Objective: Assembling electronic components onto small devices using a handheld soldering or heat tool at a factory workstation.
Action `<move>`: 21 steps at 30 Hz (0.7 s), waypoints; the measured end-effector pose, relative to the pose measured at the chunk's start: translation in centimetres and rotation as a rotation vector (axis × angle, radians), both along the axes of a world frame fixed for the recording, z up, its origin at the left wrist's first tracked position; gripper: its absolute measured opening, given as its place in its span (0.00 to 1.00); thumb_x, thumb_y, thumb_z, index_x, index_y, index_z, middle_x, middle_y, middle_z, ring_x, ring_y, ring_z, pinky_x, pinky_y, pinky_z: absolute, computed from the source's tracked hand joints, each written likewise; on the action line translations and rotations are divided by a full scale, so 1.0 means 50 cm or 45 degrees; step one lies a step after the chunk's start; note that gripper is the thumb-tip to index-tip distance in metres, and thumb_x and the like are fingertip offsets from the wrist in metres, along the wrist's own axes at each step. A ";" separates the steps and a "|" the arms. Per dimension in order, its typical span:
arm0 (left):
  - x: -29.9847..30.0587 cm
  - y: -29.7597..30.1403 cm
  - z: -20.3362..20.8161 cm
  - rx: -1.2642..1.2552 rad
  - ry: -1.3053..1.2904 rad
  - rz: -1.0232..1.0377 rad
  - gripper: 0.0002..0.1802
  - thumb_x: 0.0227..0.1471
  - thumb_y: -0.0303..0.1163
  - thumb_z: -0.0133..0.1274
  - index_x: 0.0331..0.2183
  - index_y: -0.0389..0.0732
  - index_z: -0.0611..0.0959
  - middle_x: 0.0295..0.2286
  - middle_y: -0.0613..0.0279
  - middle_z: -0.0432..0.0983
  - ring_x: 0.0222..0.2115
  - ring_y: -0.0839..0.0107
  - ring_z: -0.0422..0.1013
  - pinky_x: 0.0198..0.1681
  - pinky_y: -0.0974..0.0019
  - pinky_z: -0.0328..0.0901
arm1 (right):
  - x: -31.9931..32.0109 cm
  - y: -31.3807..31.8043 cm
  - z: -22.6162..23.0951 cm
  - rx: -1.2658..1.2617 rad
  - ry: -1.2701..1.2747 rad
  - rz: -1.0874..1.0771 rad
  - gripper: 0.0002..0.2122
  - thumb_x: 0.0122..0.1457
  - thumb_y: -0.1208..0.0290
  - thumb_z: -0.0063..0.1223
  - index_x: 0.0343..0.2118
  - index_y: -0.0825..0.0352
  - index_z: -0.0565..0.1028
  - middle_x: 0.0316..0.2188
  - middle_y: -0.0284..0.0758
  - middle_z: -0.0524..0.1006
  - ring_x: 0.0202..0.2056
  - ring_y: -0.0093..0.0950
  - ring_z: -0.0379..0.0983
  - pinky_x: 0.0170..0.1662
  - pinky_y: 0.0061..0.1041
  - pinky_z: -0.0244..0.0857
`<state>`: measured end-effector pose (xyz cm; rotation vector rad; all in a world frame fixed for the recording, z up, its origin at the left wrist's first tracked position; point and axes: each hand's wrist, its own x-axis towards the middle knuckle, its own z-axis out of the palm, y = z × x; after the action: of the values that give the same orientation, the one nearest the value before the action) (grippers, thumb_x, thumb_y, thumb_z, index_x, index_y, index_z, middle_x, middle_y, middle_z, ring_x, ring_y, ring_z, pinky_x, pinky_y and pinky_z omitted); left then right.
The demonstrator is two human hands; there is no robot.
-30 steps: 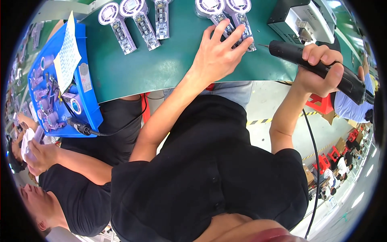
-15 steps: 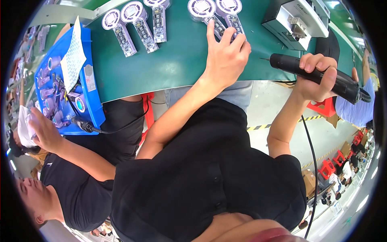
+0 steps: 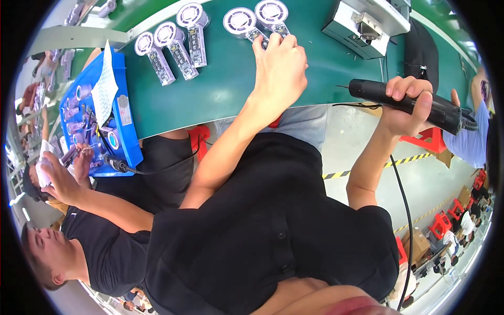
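Note:
My left hand (image 3: 281,68) is closed over the lower handle ends of two purple-white handheld fans, a left one (image 3: 240,22) and a right one (image 3: 272,11). Their round slotted heads point away from me, and the handles show bare circuit boards. My fingers hide the lower handles, so how firmly each fan is gripped is not visible. In my right hand (image 3: 409,102) is a black electric screwdriver (image 3: 367,90), held above the table's near edge with its thin bit pointing left. Three similar fans (image 3: 194,39) lie to the left in a row.
The green table (image 3: 210,94) carries a white-and-grey boxy device (image 3: 362,26) at the right. A blue bin (image 3: 122,105) with fan parts stands left, beside a co-worker (image 3: 105,247) holding a part. A black cable (image 3: 401,210) hangs at my right; red stools (image 3: 441,224) stand behind.
My left hand has curled its fingers further over the handles and moved slightly left. The right hand keeps the screwdriver nearly in place. The co-worker's second hand has come into view at the bin.

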<state>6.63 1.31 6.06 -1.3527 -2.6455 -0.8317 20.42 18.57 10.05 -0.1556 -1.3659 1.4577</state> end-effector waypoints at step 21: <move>-0.141 0.255 0.191 0.488 0.368 -0.527 0.10 0.48 0.24 0.50 0.36 0.37 0.79 0.36 0.51 0.76 0.42 0.53 0.71 0.45 0.53 0.64 | 0.007 0.116 0.106 0.140 0.326 -0.106 0.28 0.59 0.78 0.53 0.57 0.64 0.50 0.16 0.41 0.69 0.13 0.28 0.66 0.17 0.34 0.68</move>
<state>-0.42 14.07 15.61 -1.7663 -1.8985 -1.0219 20.80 24.40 15.33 0.0439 -1.2118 1.2820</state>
